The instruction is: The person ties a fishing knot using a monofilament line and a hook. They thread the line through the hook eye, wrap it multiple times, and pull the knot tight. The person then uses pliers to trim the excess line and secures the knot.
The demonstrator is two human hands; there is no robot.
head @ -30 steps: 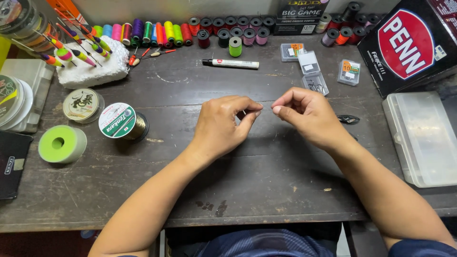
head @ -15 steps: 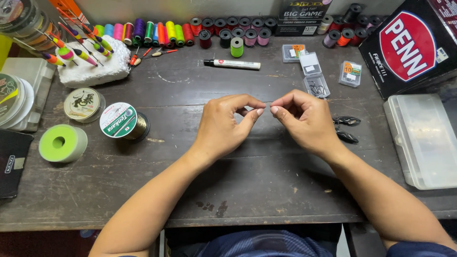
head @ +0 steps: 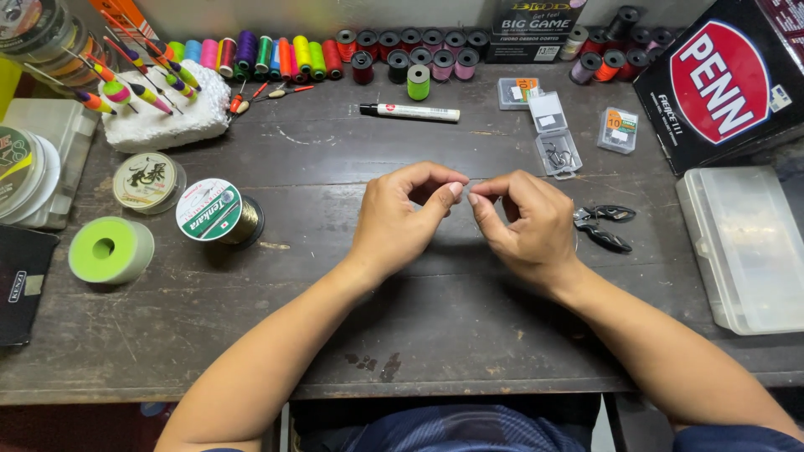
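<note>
Hands meet over mid-table (head: pixel 435 335), fingertips nearly touching. Left hand (head: pixel 400 219): thumb and forefinger pressed together in a pinch, other fingers curled under. Right hand (head: pixel 528 222): same pinch, tips facing the left hand's, rest of the fingers folded in. Between the two pinches runs a short thin line (head: pixel 476 179), barely visible; too fine to tell what else, if anything, either pinch holds. Both wrists hover low over the dark wood, forearms coming in from the bottom edge. Just right of the right hand, on the table: small black pliers (head: pixel 605 226), apart from the hand. Above them a small clear hook box (head: pixel 554 144), lid open, with two more small packets near it. Left of the left hand, well apart: line spool (head: pixel 213 211) lying on its side, flat spool (head: pixel 148 178) beside it, green foam ring (head: pixel 110 249) nearer the front edge. White marker (head: pixel 410 111) lies further back, past a row of coloured thread spools (head: pixel 276 57) along the rear edge. White foam block (head: pixel 167 117) back left holds floats stuck in it. Clear plastic case (head: pixel 741 247) at far right, shut.
</note>
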